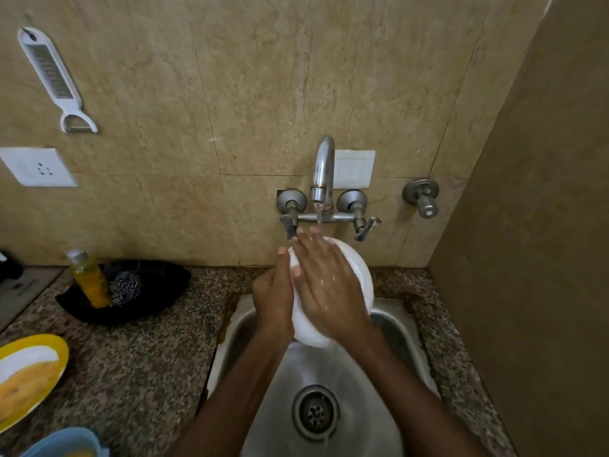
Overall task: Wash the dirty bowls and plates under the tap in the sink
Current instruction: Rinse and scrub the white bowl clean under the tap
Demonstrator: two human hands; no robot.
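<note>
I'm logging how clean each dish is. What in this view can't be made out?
- White bowl, head view: its inside is turned away, and both hands, left and right, cover much of the outside.
- Yellow plate: cut off by the left edge.
- Blue dish: cut off by the bottom edge.

No text, label, brand or number can be read anywhere in the view. The yellow bottle [89,281], to the left of the sink [400,328] on the desk, shows no readable label. A grey panel [23,291] farther left of the sink carries dark marks, but they are too blurred to make out as letters or numbers.
</note>
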